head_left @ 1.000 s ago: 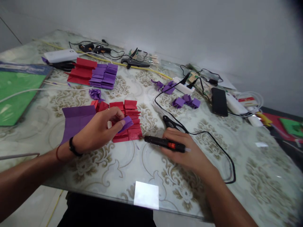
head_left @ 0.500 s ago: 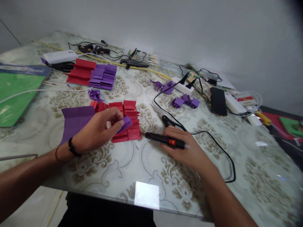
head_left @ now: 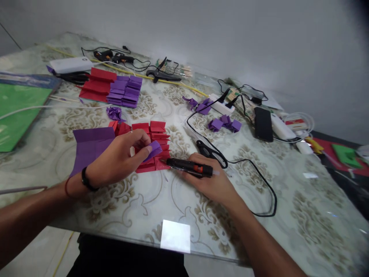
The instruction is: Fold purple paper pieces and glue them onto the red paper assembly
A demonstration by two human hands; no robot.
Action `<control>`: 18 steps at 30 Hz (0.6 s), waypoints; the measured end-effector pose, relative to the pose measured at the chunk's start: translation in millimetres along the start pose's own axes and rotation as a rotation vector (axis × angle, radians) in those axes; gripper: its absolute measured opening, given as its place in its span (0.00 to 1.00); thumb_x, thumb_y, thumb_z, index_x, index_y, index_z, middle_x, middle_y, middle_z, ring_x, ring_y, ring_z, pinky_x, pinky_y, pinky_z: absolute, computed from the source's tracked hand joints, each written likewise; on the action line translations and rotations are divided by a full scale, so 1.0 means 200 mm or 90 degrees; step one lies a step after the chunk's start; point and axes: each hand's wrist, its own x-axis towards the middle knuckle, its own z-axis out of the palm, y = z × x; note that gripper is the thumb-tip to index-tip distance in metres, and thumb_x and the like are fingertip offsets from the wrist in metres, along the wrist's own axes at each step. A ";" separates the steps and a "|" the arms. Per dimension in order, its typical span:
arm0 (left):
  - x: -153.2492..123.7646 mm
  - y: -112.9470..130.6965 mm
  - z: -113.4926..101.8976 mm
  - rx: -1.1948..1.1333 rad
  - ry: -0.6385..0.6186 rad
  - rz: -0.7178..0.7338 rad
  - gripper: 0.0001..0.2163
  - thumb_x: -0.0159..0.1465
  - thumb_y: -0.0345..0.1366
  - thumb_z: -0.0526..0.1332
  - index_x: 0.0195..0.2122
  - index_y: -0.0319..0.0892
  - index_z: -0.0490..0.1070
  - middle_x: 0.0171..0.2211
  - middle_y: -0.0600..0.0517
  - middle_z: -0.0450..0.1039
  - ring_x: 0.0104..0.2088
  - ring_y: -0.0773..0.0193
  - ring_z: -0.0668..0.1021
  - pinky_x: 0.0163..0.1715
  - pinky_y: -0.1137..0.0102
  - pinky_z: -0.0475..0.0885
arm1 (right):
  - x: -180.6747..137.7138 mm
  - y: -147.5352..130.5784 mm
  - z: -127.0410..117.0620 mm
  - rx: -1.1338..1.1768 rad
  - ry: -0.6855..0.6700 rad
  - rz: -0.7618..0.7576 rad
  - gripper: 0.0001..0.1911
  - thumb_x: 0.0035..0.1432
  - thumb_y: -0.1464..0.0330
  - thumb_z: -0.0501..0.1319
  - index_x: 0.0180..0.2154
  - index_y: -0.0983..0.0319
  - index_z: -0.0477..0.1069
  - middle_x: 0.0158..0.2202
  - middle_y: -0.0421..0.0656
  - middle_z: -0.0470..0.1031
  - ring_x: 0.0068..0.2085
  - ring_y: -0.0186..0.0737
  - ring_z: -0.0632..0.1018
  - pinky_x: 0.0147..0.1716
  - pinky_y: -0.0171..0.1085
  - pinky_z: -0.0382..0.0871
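Between thumb and fingers, my left hand (head_left: 123, 154) pinches a small folded piece of purple paper (head_left: 155, 149). My right hand (head_left: 209, 181) is wrapped around a black hot glue gun (head_left: 188, 167), its nozzle pointing left at the small purple piece. Beneath the nozzle and my left fingers lie several folded red paper pieces (head_left: 158, 132). A creased purple sheet (head_left: 92, 144) lies partly under my left hand and forearm. Black-handled scissors (head_left: 211, 153) rest just beyond my right hand, their blades mostly hidden.
Folded purple pieces (head_left: 125, 91) and a red folded sheet (head_left: 99, 82) lie at the back left, near green paper (head_left: 23, 111). The glue gun's cord runs to a white power strip (head_left: 220, 105). A black phone (head_left: 263, 124) lies at the right.
My right hand has moved the glue gun left, bringing its nozzle over the red folded paper near the purple piece. My left hand keeps its pinch in nearly the same place.
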 end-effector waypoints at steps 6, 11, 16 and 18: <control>0.00 0.01 0.00 0.007 -0.002 -0.005 0.06 0.69 0.38 0.59 0.36 0.43 0.70 0.33 0.52 0.75 0.34 0.63 0.76 0.30 0.70 0.69 | 0.01 -0.01 0.01 0.004 0.004 0.002 0.14 0.63 0.65 0.67 0.27 0.59 0.66 0.27 0.37 0.67 0.29 0.36 0.70 0.31 0.37 0.62; 0.00 0.03 0.00 0.003 0.002 -0.008 0.05 0.69 0.37 0.60 0.36 0.43 0.70 0.31 0.54 0.74 0.31 0.65 0.75 0.27 0.72 0.67 | 0.02 -0.01 0.03 -0.014 -0.008 0.008 0.14 0.63 0.66 0.66 0.27 0.59 0.67 0.27 0.37 0.66 0.30 0.36 0.70 0.31 0.38 0.61; 0.00 0.03 0.00 -0.002 -0.001 -0.005 0.05 0.69 0.37 0.60 0.36 0.43 0.70 0.31 0.53 0.75 0.30 0.65 0.74 0.27 0.71 0.67 | 0.02 0.00 0.03 -0.014 -0.009 0.009 0.15 0.63 0.67 0.66 0.26 0.59 0.64 0.26 0.36 0.64 0.29 0.35 0.69 0.30 0.37 0.59; 0.00 0.03 0.00 -0.003 -0.004 0.001 0.05 0.69 0.37 0.60 0.36 0.43 0.70 0.31 0.53 0.74 0.31 0.65 0.75 0.28 0.71 0.68 | 0.02 0.00 0.03 -0.012 -0.005 0.010 0.14 0.62 0.68 0.65 0.26 0.59 0.64 0.26 0.36 0.64 0.28 0.35 0.68 0.30 0.37 0.59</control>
